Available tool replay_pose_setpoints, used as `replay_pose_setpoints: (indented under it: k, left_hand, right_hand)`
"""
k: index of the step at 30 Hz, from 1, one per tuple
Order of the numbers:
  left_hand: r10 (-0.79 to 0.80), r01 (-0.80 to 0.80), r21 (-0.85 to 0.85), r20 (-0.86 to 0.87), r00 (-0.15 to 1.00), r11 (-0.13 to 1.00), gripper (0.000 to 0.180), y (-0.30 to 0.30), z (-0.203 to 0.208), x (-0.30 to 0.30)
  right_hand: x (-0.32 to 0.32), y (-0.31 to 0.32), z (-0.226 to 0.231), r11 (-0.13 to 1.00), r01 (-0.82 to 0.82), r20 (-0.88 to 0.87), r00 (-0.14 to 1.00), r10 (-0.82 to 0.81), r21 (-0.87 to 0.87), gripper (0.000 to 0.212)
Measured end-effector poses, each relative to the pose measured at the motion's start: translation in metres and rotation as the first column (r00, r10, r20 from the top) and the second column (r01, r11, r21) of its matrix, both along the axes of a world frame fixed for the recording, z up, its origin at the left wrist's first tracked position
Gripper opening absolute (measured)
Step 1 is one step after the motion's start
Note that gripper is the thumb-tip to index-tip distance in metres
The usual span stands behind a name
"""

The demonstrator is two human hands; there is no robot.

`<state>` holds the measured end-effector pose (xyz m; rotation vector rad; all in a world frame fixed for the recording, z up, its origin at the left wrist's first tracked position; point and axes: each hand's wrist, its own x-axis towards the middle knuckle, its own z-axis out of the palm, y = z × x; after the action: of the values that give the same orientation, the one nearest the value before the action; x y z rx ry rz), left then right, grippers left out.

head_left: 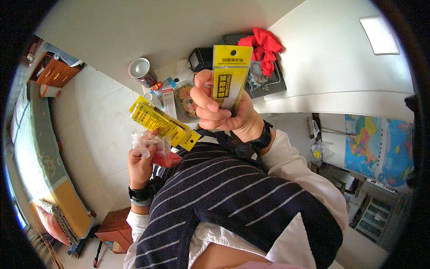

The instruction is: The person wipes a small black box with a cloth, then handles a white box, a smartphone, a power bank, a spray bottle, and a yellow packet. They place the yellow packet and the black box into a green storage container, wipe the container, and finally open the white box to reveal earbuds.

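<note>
My right hand (244, 121) is raised in front of my chest, its fingers wrapped round the lower part of a flat yellow packet (231, 67). The packet stands nearly upright, with printing on it and a hanging hole at its top. Lower and to the left, my left hand (140, 170) is closed on a crumpled clear plastic bag (168, 157) with something red in it. More flat yellow packets (163, 125), overlapping and tilted, are held at the same fingertips. How many there are I cannot tell. Both wrists wear dark bands.
Beyond my hands stand an open tin (142, 74), a clear tub (186, 103) with brownish contents, and a white box (169, 104). Red cloth (265, 47) hangs over a dark tray (277, 85) by the wall. A red-brown cabinet (114, 229) is at the lower left; maps (365, 143) hang at the right.
</note>
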<state>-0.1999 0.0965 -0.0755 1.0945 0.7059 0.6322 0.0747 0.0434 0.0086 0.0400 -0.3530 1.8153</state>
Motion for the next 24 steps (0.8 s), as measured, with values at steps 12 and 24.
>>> replay_pose_setpoints:
  k: [12,24]
  left_hand:
    - [-0.047,0.047,0.018,-0.006,0.999,0.999,0.035,0.002,0.001,0.0]
    - [-0.053,0.053,-0.021,-0.017,0.998,0.998,0.015,0.003,0.01,0.003]
  right_hand:
    - [0.003,0.006,-0.012,0.973,0.05,-0.108,0.991,-0.076,-0.226,0.026]
    - [0.004,0.006,-0.013,0.958,0.022,-0.116,0.992,-0.058,-0.286,0.024]
